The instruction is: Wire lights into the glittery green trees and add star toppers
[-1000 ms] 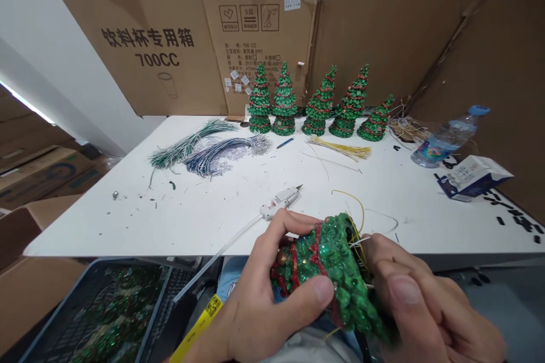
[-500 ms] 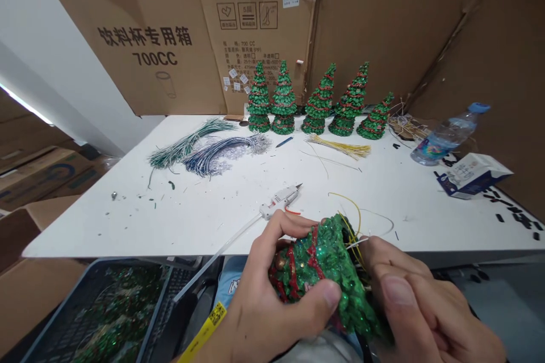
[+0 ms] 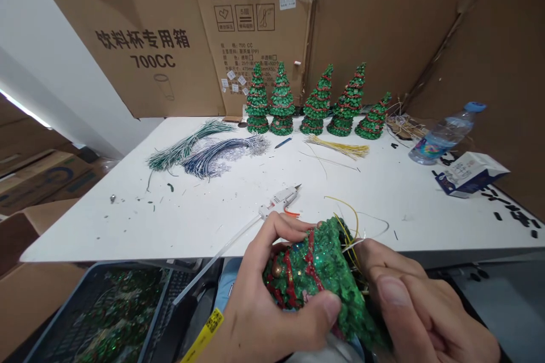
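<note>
Left hand point(image 3: 259, 309): my fingers wrap firmly around the green glittered tree with red garlands point(image 3: 326, 266), thumb on the near side.
Right hand point(image 3: 421, 300): my fingers are curled and bunched at the tree's hollow end; I cannot tell what they pinch.
Tree: it lies on its side above my lap, at the table's near edge, hollow end toward my right.
Hollow end: a thin yellow wire point(image 3: 351, 210) loops out onto the table; a thin white strand point(image 3: 354, 244) reaches my right fingertips.
Shift: tree and hands are slightly further left than a second ago, the grip unchanged; a short orange-red wire point(image 3: 292, 214), hidden then, now shows beyond my left knuckles. I judge this a small adjustment, with work at the hollow end still under way.
Glue gun: the white plastic glue gun point(image 3: 279, 201) lies just beyond my left hand, a long translucent glue stick point(image 3: 219, 255) trailing from it.
White table point(image 3: 140, 227): further back lies a bundle of yellow wires point(image 3: 340, 148), with five upright green trees point(image 3: 281, 102) behind.
</note>
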`<state>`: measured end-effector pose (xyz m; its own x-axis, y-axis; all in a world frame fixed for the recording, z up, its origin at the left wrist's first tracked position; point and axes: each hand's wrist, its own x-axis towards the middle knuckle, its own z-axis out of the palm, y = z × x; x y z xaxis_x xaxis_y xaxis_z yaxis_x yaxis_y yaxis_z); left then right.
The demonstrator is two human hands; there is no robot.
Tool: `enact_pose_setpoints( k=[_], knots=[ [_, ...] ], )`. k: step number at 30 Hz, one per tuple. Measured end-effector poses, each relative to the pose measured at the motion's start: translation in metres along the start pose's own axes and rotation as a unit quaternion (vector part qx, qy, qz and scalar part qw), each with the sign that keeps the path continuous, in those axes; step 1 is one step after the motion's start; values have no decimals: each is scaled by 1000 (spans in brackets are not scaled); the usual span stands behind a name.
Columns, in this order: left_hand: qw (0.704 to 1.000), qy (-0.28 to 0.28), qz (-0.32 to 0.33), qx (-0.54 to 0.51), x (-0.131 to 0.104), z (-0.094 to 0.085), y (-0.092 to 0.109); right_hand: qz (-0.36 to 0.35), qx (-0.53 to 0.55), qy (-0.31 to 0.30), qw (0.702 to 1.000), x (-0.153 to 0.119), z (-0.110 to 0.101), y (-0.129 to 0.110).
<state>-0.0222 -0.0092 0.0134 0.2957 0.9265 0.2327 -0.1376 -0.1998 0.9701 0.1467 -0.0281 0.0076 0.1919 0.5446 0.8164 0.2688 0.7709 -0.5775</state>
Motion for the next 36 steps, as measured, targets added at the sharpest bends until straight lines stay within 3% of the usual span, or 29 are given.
enact_pose_setpoints(
  k=[4, 12, 17, 21, 24, 28, 33, 36],
  knots=[
    [1000, 16, 7, -6, -1, 3, -4, -4, -1, -2, 1000, 4, 1, 0],
    [994, -46, -100, -20, 1, -3, 7, 46, 8, 7, 999, 13, 0, -4],
    [987, -93, -128, -8, -1, -7, 14, 152, 80, 7, 985, 10, -6, 6],
    [987, -28, -124, 102, -2, -3, 13, 193, 115, 6, 974, 10, -10, 11],
    [985, 8, -86, 147, 0, -2, 10, 214, 93, -10, 972, 15, -16, 15],
    [974, 71, -11, 216, 3, -6, 7, 229, 50, 14, 972, 22, -23, 26],
    [921, 145, 100, 347, 7, -16, 2, 108, -47, 44, 992, 26, -20, 23],
    [875, 174, 175, 417, 10, -19, -2, 31, -105, -35, 993, 23, -17, 15]
  ],
)
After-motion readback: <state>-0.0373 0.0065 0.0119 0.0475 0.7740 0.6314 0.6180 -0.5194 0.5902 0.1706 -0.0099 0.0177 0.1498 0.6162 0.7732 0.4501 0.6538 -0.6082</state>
